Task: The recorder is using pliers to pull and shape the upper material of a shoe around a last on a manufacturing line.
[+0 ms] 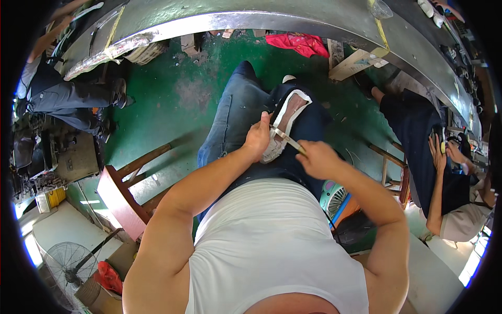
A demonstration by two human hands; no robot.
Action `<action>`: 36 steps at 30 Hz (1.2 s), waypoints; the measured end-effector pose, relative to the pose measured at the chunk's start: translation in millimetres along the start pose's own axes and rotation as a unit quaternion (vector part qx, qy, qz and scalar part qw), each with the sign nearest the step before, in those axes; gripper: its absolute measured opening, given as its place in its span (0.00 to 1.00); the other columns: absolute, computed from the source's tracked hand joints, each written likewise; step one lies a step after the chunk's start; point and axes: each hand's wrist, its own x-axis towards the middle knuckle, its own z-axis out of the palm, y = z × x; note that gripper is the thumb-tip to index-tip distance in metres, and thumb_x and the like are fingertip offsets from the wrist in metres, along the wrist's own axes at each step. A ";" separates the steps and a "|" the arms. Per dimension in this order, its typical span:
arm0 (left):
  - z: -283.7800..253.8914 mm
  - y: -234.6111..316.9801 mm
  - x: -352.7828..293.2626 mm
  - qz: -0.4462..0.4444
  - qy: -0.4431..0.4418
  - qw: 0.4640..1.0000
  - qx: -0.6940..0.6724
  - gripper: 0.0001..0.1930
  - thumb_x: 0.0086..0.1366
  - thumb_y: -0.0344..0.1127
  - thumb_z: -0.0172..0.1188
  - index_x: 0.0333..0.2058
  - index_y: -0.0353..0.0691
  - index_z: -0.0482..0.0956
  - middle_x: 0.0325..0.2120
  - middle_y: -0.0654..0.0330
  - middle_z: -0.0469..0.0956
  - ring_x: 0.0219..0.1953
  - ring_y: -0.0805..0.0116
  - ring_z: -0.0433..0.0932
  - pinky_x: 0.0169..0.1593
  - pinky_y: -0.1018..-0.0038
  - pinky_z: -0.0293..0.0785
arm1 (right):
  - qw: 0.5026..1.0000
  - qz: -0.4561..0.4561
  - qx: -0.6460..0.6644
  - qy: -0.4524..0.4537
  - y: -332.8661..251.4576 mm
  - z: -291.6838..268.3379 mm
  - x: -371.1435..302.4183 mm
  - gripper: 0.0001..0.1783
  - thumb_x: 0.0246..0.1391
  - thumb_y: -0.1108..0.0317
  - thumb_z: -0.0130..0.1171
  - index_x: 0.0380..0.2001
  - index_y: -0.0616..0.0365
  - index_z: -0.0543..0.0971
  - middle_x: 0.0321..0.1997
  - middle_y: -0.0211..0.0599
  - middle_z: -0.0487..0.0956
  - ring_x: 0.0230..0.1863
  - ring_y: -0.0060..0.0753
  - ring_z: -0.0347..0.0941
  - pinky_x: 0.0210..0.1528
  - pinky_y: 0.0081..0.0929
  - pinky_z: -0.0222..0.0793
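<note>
Shoe (285,122) was laid sole-up on the lap, centre of frame, probably so the underside was exposed and backed by the thigh. Its left side was clamped by the left hand (256,138), most fingers hidden; likely for steadying. A metal-headed tool (286,138) was gripped by its pale handle, right hand's (319,159) fingers closed round it, slightly blurred. Tool head was held by the left thumb, maybe for control. Red cloth (299,44) was left near the bench (225,21), top centre.
</note>
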 end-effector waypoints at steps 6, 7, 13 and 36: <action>-6.9 -18.8 14.3 0.140 0.061 0.978 0.143 0.27 0.77 0.48 0.36 0.52 0.33 0.78 0.43 0.35 0.79 0.51 0.38 0.77 0.55 0.58 0.72 | 0.996 0.040 0.063 -0.054 -1.1 -7.1 -12.1 0.24 0.55 0.66 0.60 0.52 0.67 0.72 0.46 0.59 0.78 0.48 0.61 0.75 0.51 0.48 0.71; -6.9 -14.1 11.2 0.140 0.059 0.968 0.201 0.25 0.77 0.46 0.37 0.52 0.33 0.78 0.43 0.35 0.79 0.51 0.38 0.77 0.55 0.58 0.72 | 0.996 0.042 0.065 -0.051 4.9 -7.4 -15.5 0.24 0.55 0.66 0.60 0.52 0.67 0.72 0.46 0.59 0.78 0.48 0.61 0.75 0.51 0.48 0.71; -6.2 -13.7 9.8 0.396 0.028 0.874 0.280 0.22 0.75 0.40 0.42 0.61 0.36 0.70 0.59 0.35 0.69 0.51 0.37 0.77 0.57 0.59 0.74 | 0.988 0.050 -0.069 0.128 15.8 -5.8 -7.3 0.23 0.57 0.67 0.59 0.53 0.67 0.70 0.49 0.53 0.78 0.47 0.59 0.76 0.48 0.48 0.73; -27.1 9.7 -7.4 0.133 -0.115 0.940 0.291 0.38 0.70 0.49 0.54 0.68 0.30 0.54 0.59 0.33 0.68 0.62 0.40 0.68 0.65 0.63 0.64 | 0.990 0.038 0.085 0.105 11.1 -6.6 5.3 0.20 0.67 0.54 0.49 0.36 0.64 0.73 0.34 0.57 0.79 0.40 0.62 0.76 0.41 0.52 0.70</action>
